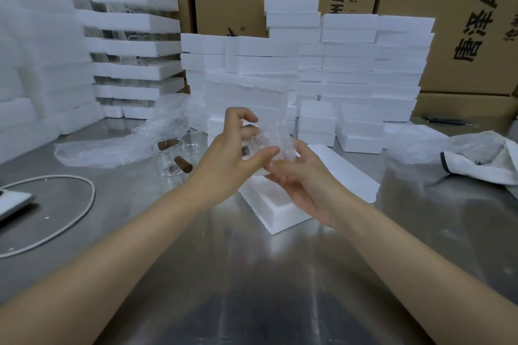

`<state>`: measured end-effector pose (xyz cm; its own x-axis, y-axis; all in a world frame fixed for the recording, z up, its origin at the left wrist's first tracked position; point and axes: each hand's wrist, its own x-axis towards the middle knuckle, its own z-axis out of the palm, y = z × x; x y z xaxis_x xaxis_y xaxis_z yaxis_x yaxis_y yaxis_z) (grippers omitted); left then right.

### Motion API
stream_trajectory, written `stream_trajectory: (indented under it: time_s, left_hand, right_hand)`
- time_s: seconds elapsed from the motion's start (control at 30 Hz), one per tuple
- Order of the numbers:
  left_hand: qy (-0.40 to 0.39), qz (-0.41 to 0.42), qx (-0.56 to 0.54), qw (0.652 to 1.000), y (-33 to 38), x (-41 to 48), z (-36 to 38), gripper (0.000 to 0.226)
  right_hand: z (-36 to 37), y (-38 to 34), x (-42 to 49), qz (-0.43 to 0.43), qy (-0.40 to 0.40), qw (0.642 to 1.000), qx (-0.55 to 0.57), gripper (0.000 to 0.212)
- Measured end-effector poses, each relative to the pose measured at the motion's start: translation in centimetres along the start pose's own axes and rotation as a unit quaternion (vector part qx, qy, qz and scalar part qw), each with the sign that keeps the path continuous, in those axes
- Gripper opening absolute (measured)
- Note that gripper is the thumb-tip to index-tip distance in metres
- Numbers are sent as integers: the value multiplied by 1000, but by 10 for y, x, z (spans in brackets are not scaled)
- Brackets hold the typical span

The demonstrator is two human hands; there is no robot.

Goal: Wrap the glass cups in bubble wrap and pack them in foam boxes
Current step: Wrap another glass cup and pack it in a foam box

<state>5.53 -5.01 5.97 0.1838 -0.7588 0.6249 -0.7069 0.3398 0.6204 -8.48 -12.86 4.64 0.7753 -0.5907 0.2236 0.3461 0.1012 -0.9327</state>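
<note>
- Left grip (232, 157) is curled round the wrapped cup (270, 141).
- Right grip (302, 179) holds the wrapped cup from below, fingers bent.
- The wrapped cup is held above the open box (280, 206) on the tabletop (252, 274).
- Two bare cups (168, 161) stand to the left, beside loose wrap (112, 148).

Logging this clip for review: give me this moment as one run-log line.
phase: wrapping | left hand: grips bubble-wrapped glass cup | right hand: holds it underneath | open foam box: below hands | bare glass cups: two, left of box

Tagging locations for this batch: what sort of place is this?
Likely a warehouse packing station: stacks of white foam boxes, big brown printed cardboard cartons behind, clear glass cups on a steel table.
</note>
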Motion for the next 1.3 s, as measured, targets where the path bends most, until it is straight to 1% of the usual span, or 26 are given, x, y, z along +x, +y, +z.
stream_trajectory:
  time_s: [0.07, 0.13, 0.17, 0.23, 0.33, 0.37, 0.47, 0.57, 0.63, 0.7, 0.77, 0.8, 0.87, 0.93, 1.03, 1.13, 1.3]
  left_hand:
    - [-23, 14, 54, 998, -2, -1, -1, 50]
    - [-62, 17, 92, 994, -2, -2, -3, 64]
    - [-77, 15, 108, 991, -1, -2, -3, 66]
    - [-71, 24, 144, 987, -1, -1, -1, 61]
    - [11, 77, 165, 983, 2, -2, 4, 47]
    - [22, 80, 162, 983, 3, -3, 5, 43]
    - [-11, 93, 166, 982, 4, -1, 4, 37]
    - [-36, 120, 221, 967, 4, 1, 1, 44]
    - [-30, 118, 235, 964, 2, -1, 2, 45]
    - [-17, 98, 213, 972, 2, -3, 2, 37]
    - [-43, 97, 222, 969, 3, -1, 3, 24]
    - [-60, 104, 227, 967, 2, -1, 4, 21]
    - [-58, 116, 212, 969, 1, -1, 6, 28]
    - [-30, 114, 220, 968, 1, -4, 9, 38]
    - [-3, 117, 265, 957, 4, -6, 14, 31]
    - [1, 127, 299, 946, 8, -3, 14, 28]
    - [-11, 97, 342, 934, 7, -9, 17, 42]
  right_hand:
    - [0, 0, 0, 6, -10, 999, -40, 64]
    - [0, 0, -1, 16, -21, 997, -69, 67]
    - [0, 0, -1, 19, -22, 997, -74, 67]
    - [0, 1, 0, 12, -13, 998, -68, 64]
    - [1, 2, 0, 7, -4, 998, -67, 63]
    - [1, 2, 0, 8, -2, 998, -70, 64]
    - [0, 2, -1, 16, 10, 997, -80, 69]
    - [0, 4, -1, 21, 20, 993, -111, 69]
    - [0, 5, -1, 23, 26, 990, -133, 69]
    - [0, 5, -1, 24, 30, 989, -144, 69]
    - [0, 6, -1, 21, 32, 988, -149, 69]
    - [1, 6, -1, 18, 34, 988, -152, 69]
    - [1, 6, 0, 12, 37, 987, -158, 72]
    - [1, 7, 1, 9, 35, 986, -163, 73]
    - [1, 7, 1, 7, 38, 985, -166, 74]
    - [-1, 9, 2, -3, 47, 985, -164, 73]
    - [-2, 11, 1, -17, 50, 980, -192, 65]
